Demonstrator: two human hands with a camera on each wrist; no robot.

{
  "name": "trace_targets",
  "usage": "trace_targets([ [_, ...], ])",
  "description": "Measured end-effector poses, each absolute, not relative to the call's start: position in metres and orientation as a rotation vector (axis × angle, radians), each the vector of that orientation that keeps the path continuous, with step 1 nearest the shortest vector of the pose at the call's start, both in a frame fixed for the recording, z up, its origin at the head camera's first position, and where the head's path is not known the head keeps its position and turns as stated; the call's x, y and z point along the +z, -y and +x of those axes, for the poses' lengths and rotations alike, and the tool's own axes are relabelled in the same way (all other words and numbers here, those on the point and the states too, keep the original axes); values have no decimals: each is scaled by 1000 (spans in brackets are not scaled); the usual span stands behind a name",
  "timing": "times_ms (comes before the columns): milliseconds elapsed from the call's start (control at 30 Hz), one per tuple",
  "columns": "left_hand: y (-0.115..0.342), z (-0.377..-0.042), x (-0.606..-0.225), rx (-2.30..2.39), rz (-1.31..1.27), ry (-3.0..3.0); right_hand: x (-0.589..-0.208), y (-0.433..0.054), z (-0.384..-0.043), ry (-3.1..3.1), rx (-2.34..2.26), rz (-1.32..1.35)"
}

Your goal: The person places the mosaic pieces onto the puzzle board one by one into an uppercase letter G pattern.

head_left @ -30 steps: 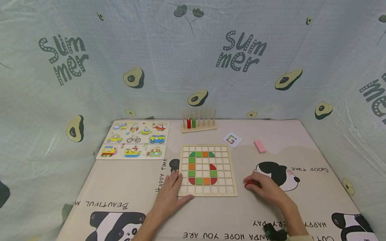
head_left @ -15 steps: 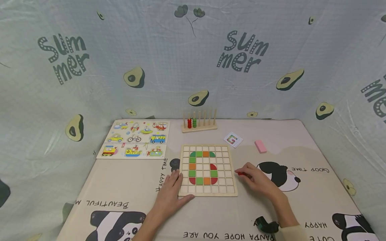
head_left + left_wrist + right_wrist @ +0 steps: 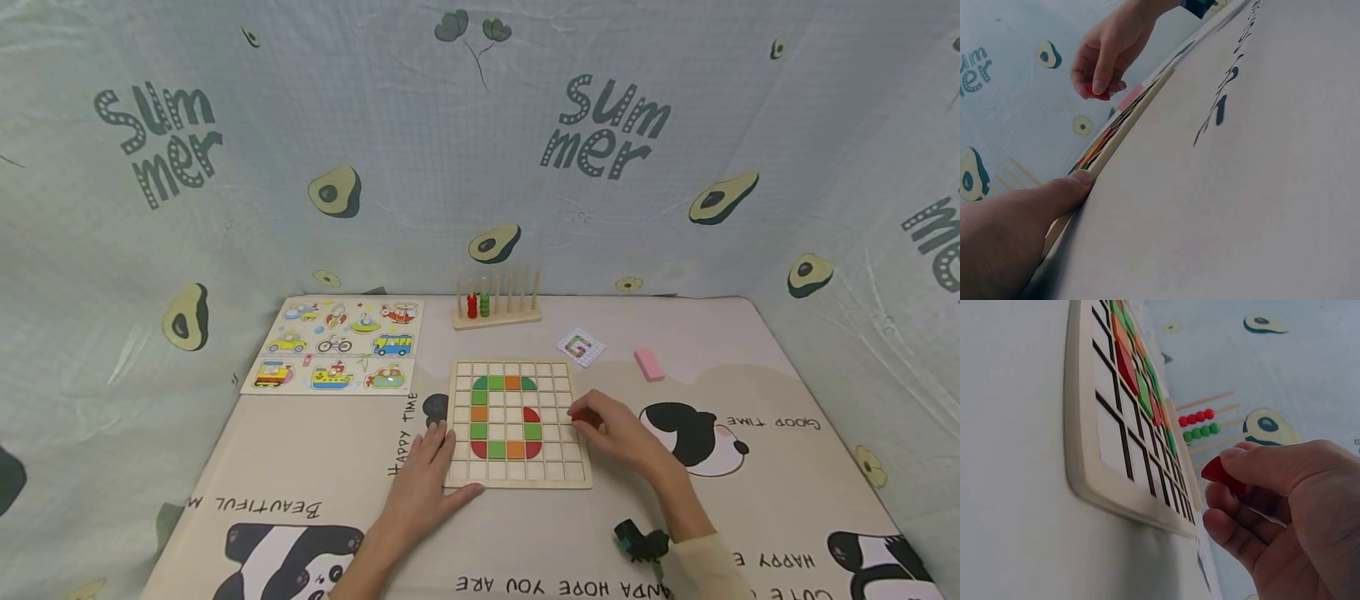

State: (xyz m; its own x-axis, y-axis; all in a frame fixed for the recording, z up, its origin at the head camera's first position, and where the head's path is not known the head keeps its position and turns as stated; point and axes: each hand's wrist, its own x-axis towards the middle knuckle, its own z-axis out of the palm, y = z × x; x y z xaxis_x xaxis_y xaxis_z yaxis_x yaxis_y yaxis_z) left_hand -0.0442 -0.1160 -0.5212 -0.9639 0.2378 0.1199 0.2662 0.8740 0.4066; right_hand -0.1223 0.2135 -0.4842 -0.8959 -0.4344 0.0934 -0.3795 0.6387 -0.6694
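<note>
A square wooden grid board (image 3: 555,477) lies in the middle of the table, with red, green and orange tiles forming a G-like shape in its cells. My left hand (image 3: 422,479) rests on the board's left edge and near corner, fingers extended and thumb along the front edge. Over the board's right edge, my right hand (image 3: 618,429) pinches a red tile (image 3: 1222,475) between thumb and fingers. The right wrist view shows that tile with one curved side, raised off the board. In the left wrist view the left thumb (image 3: 1075,181) presses the board's edge.
Behind the board stands a wooden peg rack (image 3: 495,320) with red and green beads. A pattern card (image 3: 581,347) and a pink block (image 3: 648,365) lie at the back right. A vehicle picture board (image 3: 330,346) lies at the back left.
My right hand has moved left with the red tile, from the table beside the board to over its right edge. The left hand has stayed in place.
</note>
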Motion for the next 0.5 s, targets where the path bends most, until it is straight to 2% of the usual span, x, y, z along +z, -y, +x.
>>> trace_targets([
  [500, 116, -43, -521, -650, -411, 2955, -485, -176, -143, -2754, -1105, -814],
])
